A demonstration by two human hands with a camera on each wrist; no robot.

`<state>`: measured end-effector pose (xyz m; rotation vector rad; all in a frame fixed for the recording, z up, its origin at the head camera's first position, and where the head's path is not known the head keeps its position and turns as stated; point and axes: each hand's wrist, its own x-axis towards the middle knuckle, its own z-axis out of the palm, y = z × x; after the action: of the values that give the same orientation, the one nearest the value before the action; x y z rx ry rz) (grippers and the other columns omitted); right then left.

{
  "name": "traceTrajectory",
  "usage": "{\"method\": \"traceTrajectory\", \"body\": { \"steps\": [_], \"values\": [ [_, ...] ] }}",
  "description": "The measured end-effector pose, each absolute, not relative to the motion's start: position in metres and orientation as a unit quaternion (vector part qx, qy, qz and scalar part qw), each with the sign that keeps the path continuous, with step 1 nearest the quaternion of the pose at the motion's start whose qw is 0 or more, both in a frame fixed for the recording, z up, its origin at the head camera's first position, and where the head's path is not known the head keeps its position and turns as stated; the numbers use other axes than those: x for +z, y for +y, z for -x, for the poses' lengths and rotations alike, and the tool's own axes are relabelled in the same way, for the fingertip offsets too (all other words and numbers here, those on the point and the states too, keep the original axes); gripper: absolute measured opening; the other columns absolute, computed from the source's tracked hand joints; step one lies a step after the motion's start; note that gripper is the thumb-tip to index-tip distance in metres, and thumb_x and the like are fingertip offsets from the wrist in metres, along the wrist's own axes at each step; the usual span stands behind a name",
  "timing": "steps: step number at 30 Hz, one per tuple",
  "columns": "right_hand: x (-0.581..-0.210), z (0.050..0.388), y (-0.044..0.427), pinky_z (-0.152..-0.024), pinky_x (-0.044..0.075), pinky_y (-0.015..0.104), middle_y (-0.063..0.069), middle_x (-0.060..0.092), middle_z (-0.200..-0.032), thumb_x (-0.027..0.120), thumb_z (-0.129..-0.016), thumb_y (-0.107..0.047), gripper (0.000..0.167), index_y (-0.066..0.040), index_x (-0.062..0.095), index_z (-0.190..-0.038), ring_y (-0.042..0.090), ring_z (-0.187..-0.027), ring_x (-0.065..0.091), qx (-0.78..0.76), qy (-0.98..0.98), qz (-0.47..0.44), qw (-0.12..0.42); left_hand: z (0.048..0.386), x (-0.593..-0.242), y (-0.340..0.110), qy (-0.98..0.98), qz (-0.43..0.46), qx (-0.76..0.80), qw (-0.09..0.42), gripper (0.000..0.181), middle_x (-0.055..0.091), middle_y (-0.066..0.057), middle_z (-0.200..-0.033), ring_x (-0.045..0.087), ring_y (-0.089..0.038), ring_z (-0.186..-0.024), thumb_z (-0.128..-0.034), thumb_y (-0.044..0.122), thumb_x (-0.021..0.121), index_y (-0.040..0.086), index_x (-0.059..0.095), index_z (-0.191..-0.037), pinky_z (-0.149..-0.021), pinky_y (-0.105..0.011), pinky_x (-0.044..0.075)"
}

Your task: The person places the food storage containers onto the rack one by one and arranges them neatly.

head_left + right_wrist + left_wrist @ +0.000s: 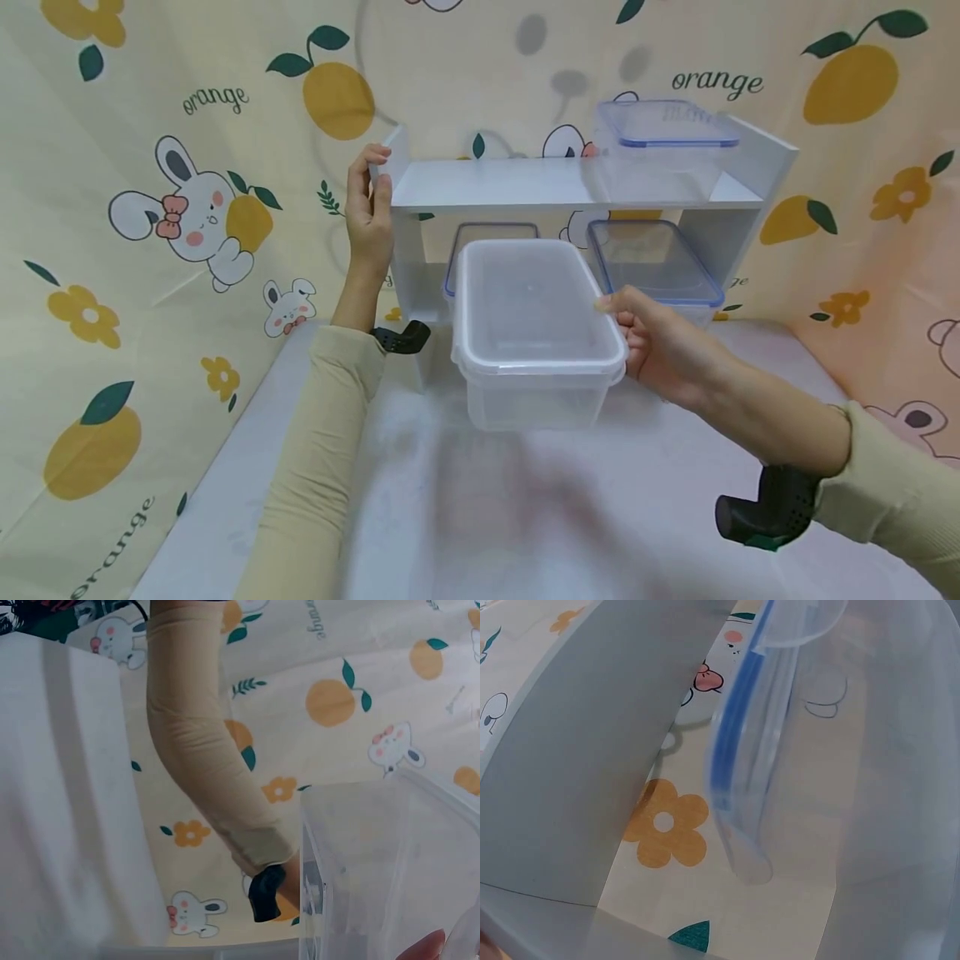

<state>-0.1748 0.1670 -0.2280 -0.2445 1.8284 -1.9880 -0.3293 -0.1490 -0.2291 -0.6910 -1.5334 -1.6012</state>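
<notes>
A clear plastic food container (528,308) with a frosted white lid hangs over the white table in front of the shelf. My right hand (663,346) grips its right rim, thumb on the lid edge and fingers curled beneath. In the right wrist view, the container's clear wall (367,855) fills the lower right, beside a fingertip (424,946). My left hand (370,212) holds the upper left side panel of the white shelf (487,185), fingers over its edge. The left wrist view shows a blue-sealed container (739,727) near a shelf panel (577,765).
A blue-rimmed container (671,129) stands on the upper shelf at right. Below it sits another blue-rimmed container (652,262); a dark-rimmed one (491,231) is partly hidden behind the held container. The white table (637,508) extends toward me; a patterned cloth (247,108) hangs behind.
</notes>
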Motion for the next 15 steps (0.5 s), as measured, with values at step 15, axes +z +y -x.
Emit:
{"method": "traceTrajectory", "body": {
  "steps": [15],
  "values": [
    [-0.212,0.171,0.16,-0.086,0.059,0.024,-0.003,0.059,-0.111,0.048,-0.096,-0.035,0.04,-0.015,0.036,-0.128,0.012,-0.094,0.066,-0.712,0.668,0.093,0.196,0.331,-0.229,-0.149,-0.606,0.272,-0.629,0.404,0.018,0.051,0.012,-0.122,0.035,-0.018,-0.143,-0.0992,0.002,0.038,0.004,0.048,-0.114,-0.122,-0.024,0.027]
  ]
}}
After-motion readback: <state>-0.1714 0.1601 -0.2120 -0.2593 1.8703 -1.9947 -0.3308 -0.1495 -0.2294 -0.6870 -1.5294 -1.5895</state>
